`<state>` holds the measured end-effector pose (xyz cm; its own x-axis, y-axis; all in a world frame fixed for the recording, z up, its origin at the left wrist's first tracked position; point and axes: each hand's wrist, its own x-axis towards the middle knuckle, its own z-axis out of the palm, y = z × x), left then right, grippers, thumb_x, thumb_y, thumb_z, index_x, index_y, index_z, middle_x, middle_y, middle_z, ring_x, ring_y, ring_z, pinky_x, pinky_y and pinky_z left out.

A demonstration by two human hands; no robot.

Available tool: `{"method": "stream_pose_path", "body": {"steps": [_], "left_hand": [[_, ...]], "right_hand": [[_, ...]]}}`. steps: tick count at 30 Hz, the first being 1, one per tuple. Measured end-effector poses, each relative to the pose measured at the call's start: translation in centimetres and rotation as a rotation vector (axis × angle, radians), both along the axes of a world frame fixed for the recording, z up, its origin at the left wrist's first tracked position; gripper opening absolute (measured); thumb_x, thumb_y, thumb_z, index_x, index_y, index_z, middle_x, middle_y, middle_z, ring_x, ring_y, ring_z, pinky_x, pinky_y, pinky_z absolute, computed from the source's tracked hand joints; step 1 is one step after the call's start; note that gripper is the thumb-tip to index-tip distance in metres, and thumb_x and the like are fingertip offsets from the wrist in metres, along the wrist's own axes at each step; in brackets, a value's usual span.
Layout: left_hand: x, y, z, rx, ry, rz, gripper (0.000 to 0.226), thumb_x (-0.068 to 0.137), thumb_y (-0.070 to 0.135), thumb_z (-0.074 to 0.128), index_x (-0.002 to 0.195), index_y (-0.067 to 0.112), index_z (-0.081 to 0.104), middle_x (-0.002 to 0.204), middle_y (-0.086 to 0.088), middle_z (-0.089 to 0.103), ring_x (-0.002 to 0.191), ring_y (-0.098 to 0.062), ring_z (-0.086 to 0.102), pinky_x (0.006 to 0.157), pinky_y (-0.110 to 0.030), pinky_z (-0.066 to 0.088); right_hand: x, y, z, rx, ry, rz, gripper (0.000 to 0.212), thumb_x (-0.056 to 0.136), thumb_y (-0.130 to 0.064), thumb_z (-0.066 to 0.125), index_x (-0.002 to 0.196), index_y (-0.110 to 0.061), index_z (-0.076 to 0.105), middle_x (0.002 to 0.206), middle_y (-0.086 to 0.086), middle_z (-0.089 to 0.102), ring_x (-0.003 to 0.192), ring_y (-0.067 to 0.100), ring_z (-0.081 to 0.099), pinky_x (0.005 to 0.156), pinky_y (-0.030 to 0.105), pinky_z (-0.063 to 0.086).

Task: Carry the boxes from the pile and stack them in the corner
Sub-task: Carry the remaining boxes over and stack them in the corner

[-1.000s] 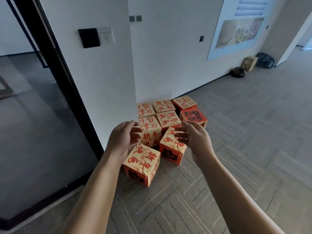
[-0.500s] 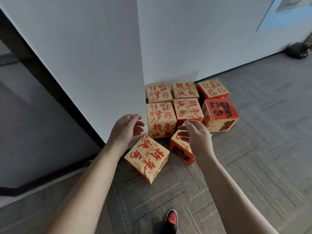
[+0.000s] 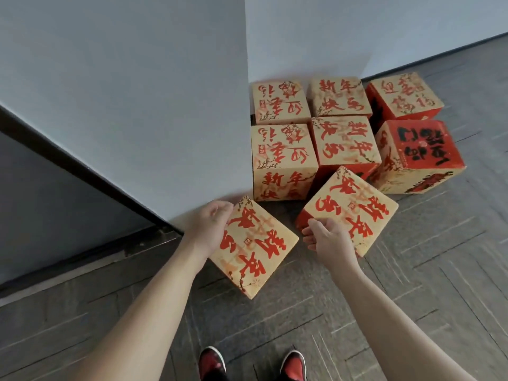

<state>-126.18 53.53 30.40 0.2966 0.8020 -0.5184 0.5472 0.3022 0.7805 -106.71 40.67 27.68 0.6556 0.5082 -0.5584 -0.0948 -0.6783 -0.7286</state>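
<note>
Boxes (image 3: 283, 149) on herringbone floor (image 3: 426, 284) beside wall (image 3: 137, 105)

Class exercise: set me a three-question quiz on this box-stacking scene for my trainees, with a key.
1. How many cube-shaped cardboard boxes printed with characters are in view?
2. True or false: the red-topped box with black characters stands on the right side of the group.
3. The boxes rest on: A a table; B the grey herringbone floor; C a shelf.
Key: 1. eight; 2. true; 3. B.
</note>
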Motion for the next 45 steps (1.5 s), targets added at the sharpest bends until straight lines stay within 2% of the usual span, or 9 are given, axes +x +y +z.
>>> {"method": "stream_pose_path", "body": {"steps": [7, 11, 20, 22, 28, 32, 37, 41, 45], "left_hand": [[-0.8, 3.4, -19.6, -0.014, 0.165, -0.15, 0.046, 0.102, 0.054, 0.043, 0.135, 0.025, 0.053, 0.122, 0.006, 0.066, 0.107, -0.015, 0.065, 0.095, -0.046, 0.055], [-0.7, 5.4, -27.9, 0.02, 0.264, -0.185, 0.046, 0.104, 0.05, 0.042, 0.14, 0.023, 0.048, 0.116, 0.006, 0.064, 0.099, -0.012, 0.063, 0.071, -0.029, 0.051], [-1.0, 8.9, -36.3, -0.004, 0.478, -0.163, 0.064, 0.101, 0.052, 0.047, 0.152, 0.018, 0.031, 0.121, -0.006, 0.061, 0.097, -0.023, 0.063, 0.071, -0.037, 0.052], [-1.0, 8.7, -35.3, -0.009, 0.474, -0.154, 0.053, 0.101, 0.046, 0.047, 0.143, 0.013, 0.045, 0.12, -0.008, 0.065, 0.097, -0.024, 0.064, 0.072, -0.037, 0.051], [-0.3, 7.7, -23.9, -0.002, 0.322, -0.129, 0.026, 0.099, 0.034, 0.047, 0.097, 0.016, 0.065, 0.094, -0.01, 0.073, 0.086, -0.028, 0.07, 0.076, -0.047, 0.06], [1.4, 6.4, -10.0, 0.006, 0.256, -0.128, 0.02, 0.101, 0.043, 0.05, 0.115, 0.03, 0.058, 0.102, 0.001, 0.07, 0.095, -0.023, 0.068, 0.084, -0.051, 0.058], [4.3, 4.9, 10.1, 0.044, 0.101, -0.169, 0.026, 0.104, 0.041, 0.048, 0.127, 0.029, 0.055, 0.103, -0.002, 0.07, 0.092, -0.022, 0.068, 0.068, -0.037, 0.053], [5.8, 4.1, 23.9, 0.093, -0.054, -0.196, 0.031, 0.103, 0.039, 0.049, 0.132, 0.034, 0.057, 0.101, 0.002, 0.077, 0.092, -0.023, 0.074, 0.08, -0.05, 0.059], [6.4, 2.4, 33.3, 0.162, -0.153, -0.281, 0.027, 0.105, 0.035, 0.049, 0.131, 0.036, 0.058, 0.105, 0.003, 0.074, 0.097, -0.02, 0.067, 0.07, -0.035, 0.051]], "right_hand": [[-0.6, 2.3, -19.6, -0.199, -0.008, 0.047, 0.045, 0.106, -0.036, 0.05, 0.141, -0.01, 0.058, 0.105, 0.006, 0.071, 0.074, 0.014, 0.06, 0.059, 0.031, 0.043], [-0.8, 3.3, -28.6, -0.258, 0.057, -0.055, 0.048, 0.104, -0.04, 0.05, 0.134, -0.004, 0.06, 0.094, 0.001, 0.065, 0.061, 0.012, 0.052, 0.045, 0.024, 0.038], [-3.0, 3.1, -36.5, -0.264, 0.256, -0.175, 0.033, 0.104, -0.044, 0.053, 0.125, -0.018, 0.054, 0.104, -0.005, 0.07, 0.088, 0.014, 0.067, 0.065, 0.032, 0.053], [-3.3, 2.7, -35.3, -0.222, 0.304, -0.214, 0.031, 0.104, -0.044, 0.055, 0.127, -0.023, 0.053, 0.107, -0.006, 0.071, 0.087, 0.013, 0.068, 0.061, 0.031, 0.052], [-1.9, 0.9, -23.6, -0.098, 0.245, -0.335, 0.037, 0.105, -0.038, 0.055, 0.138, -0.027, 0.043, 0.103, -0.014, 0.062, 0.082, 0.007, 0.063, 0.055, 0.026, 0.049], [0.6, -0.5, -9.9, -0.042, 0.166, -0.406, 0.048, 0.102, -0.038, 0.058, 0.144, -0.019, 0.042, 0.111, -0.006, 0.066, 0.092, 0.017, 0.068, 0.071, 0.037, 0.057], [4.1, -2.3, 10.3, 0.104, 0.063, -0.46, 0.04, 0.101, -0.045, 0.058, 0.137, -0.029, 0.047, 0.108, -0.009, 0.07, 0.094, 0.017, 0.073, 0.082, 0.045, 0.063], [6.4, -4.0, 24.6, 0.232, 0.002, -0.41, 0.054, 0.097, -0.04, 0.06, 0.148, -0.032, 0.047, 0.113, -0.005, 0.075, 0.091, 0.02, 0.078, 0.08, 0.047, 0.066], [7.1, -6.3, 34.9, 0.347, 0.011, -0.38, 0.059, 0.099, -0.041, 0.062, 0.153, -0.04, 0.038, 0.114, 0.003, 0.078, 0.084, 0.025, 0.081, 0.074, 0.049, 0.067]]}}
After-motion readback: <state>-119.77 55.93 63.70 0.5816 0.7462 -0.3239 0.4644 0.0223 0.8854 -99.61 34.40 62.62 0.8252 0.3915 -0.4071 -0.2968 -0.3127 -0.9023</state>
